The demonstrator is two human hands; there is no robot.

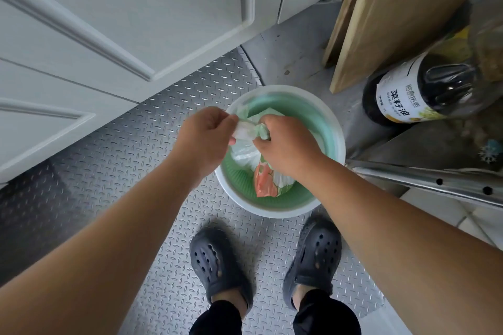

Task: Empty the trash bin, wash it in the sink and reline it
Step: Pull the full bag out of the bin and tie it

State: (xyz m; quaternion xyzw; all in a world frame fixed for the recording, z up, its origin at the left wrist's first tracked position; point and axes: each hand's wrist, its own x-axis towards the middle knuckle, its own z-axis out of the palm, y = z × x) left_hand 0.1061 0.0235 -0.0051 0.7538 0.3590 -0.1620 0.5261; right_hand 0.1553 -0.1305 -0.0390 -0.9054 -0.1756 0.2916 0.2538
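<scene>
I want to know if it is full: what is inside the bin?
Inside the bin sits a pale green bag, gathered by both hands; an orange wrapper shows through. Other contents are hidden.

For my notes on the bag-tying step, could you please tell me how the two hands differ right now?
The left hand pinches the pale green plastic bag's gathered top near the round white bin's rim; the right hand grips it fist-like, above the bin's middle. The left hand shows knuckles sideways; the right hand's back faces up. Both are closed on the bag.

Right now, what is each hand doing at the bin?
Left hand: closed, grip on the gathered top of the trash bag.
Right hand: closed on the same bag, above the bin.
</scene>
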